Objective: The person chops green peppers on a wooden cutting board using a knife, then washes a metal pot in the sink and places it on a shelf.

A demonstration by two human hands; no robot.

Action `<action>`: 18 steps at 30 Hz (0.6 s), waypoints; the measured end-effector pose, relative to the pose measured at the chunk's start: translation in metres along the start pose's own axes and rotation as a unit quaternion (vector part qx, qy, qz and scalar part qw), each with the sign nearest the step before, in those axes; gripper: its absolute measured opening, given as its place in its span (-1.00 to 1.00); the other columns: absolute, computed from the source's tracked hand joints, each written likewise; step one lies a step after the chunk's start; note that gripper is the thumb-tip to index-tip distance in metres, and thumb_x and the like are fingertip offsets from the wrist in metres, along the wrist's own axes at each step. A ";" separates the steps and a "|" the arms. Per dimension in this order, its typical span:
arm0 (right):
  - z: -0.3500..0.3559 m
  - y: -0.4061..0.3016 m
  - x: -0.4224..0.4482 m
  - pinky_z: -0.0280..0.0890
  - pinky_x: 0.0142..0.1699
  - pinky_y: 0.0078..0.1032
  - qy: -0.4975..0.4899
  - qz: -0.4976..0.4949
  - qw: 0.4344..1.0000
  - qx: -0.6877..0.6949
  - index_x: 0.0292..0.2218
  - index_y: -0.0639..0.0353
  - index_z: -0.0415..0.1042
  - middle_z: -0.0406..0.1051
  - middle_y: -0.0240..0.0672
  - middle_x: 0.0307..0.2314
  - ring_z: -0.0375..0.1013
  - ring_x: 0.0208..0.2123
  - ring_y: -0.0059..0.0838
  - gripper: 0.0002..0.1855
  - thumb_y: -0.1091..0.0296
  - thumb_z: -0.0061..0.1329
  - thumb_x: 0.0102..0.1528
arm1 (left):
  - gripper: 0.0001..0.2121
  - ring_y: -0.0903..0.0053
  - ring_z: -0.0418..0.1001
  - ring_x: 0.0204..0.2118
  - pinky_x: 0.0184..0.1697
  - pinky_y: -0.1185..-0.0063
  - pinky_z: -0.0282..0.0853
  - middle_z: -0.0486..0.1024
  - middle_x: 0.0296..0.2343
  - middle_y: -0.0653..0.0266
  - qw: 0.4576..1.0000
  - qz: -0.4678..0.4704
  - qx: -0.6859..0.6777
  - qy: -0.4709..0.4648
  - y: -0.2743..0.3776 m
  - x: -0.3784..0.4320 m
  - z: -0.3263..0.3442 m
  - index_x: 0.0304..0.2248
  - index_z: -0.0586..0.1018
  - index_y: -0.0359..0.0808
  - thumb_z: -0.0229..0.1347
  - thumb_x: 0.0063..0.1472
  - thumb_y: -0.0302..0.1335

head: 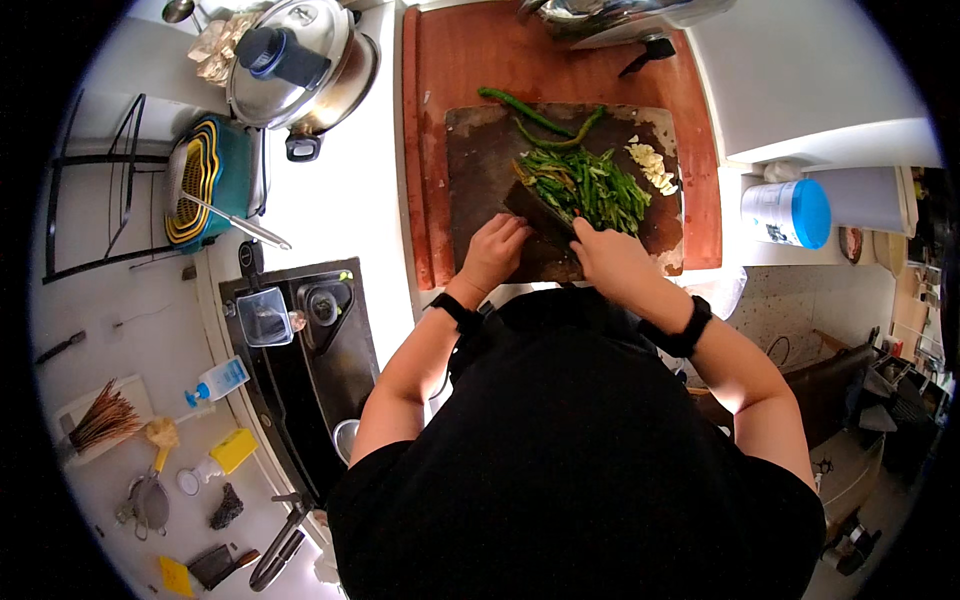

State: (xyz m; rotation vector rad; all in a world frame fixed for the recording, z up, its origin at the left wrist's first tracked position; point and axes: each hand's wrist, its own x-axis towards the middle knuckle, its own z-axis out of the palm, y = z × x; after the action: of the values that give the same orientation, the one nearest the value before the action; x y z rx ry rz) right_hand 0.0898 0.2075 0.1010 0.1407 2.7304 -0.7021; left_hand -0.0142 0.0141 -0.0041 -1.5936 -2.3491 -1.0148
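Observation:
My right hand (611,259) is closed around the handle end of a dark-bladed kitchen knife (541,212). The broad blade slants to the upper left, along the edge of a heap of cut green peppers (592,187). My left hand (495,247) is just left of the blade, fingers curled down over the board; whether they pinch anything is hidden. Two whole long green peppers (529,111) lie beyond the heap. On the right sits a small pile of chopped garlic (652,169). All rest on a worn dark cutting board (480,180).
Under the board is a reddish wooden surface (450,45). A lidded steel pot (300,67) stands at upper left, above a black sink (300,390). A shiny metal vessel (622,19) sits at the back. To the right is a blue-lidded tub (787,214).

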 end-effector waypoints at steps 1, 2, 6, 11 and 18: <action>0.009 -0.004 0.010 0.34 -0.40 -0.06 0.021 0.000 1.000 -0.006 -0.22 0.17 0.24 0.44 -0.04 -0.61 0.48 -0.50 0.06 -0.80 0.27 -0.15 0.18 | -0.81 0.25 0.45 -0.26 -0.23 0.41 0.44 0.49 -0.32 0.16 1.000 0.000 0.000 -0.001 -0.001 0.000 -0.001 -0.33 0.53 -0.38 0.09 -0.01 -0.69; 0.014 -0.009 0.017 0.34 -0.40 -0.07 0.040 0.000 0.999 -0.012 -0.22 0.17 0.24 0.45 -0.05 -0.61 0.48 -0.51 0.05 -0.80 0.28 -0.15 0.17 | -0.80 0.28 0.45 -0.25 -0.20 0.45 0.44 0.50 -0.33 0.18 1.000 -0.012 0.005 -0.017 0.000 0.001 -0.003 -0.36 0.53 -0.37 0.10 -0.05 -0.69; 0.016 -0.016 0.027 0.34 -0.40 -0.08 0.049 -0.012 0.999 0.003 -0.22 0.16 0.25 0.45 -0.07 -0.61 0.48 -0.51 0.04 -0.81 0.29 -0.15 0.16 | -0.80 0.30 0.45 -0.24 -0.17 0.48 0.43 0.50 -0.34 0.21 0.999 -0.039 -0.005 0.001 0.004 -0.002 -0.004 -0.38 0.54 -0.35 0.12 -0.09 -0.68; 0.017 0.015 -0.005 0.33 -0.41 -0.05 0.015 0.002 1.000 -0.025 -0.19 0.14 0.23 0.45 -0.07 -0.61 0.47 -0.52 0.05 -0.79 0.27 -0.15 0.18 | -0.79 0.23 0.43 -0.23 -0.22 0.39 0.42 0.47 -0.33 0.18 0.995 -0.093 -0.009 0.021 0.008 -0.010 -0.017 -0.31 0.55 -0.34 0.10 0.00 -0.70; -0.021 -0.003 -0.011 0.35 -0.38 -0.06 -0.013 0.016 0.999 -0.027 -0.20 0.18 0.23 0.44 0.00 -0.59 0.48 -0.47 0.07 -0.79 0.29 -0.15 0.18 | -0.80 0.30 0.45 -0.26 -0.20 0.47 0.43 0.46 -0.34 0.22 0.998 -0.062 0.013 0.004 0.009 -0.004 -0.007 -0.38 0.54 -0.34 0.14 -0.09 -0.66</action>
State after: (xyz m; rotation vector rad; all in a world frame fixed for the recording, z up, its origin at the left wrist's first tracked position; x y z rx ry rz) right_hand 0.0935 0.2147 0.1231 0.1617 2.7124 -0.6163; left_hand -0.0069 0.0088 0.0036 -1.4487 -2.4725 -1.0078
